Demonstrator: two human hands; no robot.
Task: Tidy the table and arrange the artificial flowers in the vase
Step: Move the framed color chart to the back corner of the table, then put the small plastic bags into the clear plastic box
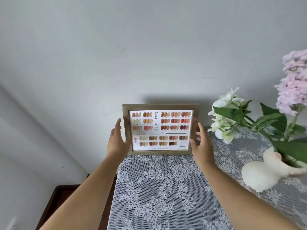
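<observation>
A wooden picture frame [160,106] with a nail-colour chart stands upright at the back of the table, against the wall. My left hand [116,140] grips its left edge. My right hand [201,143] rests on its right edge with fingers spread. At the right stands a white rounded vase [259,175], blurred. Artificial flowers rise from it: a white bunch [224,117] leaning left and a pink bunch [294,90] higher at the right edge, with broad green leaves [272,120].
A grey lace tablecloth [157,188] covers the table. A plain pale wall [149,55] runs right behind the frame. Dark wooden furniture [54,205] sits lower, beyond the table's left edge.
</observation>
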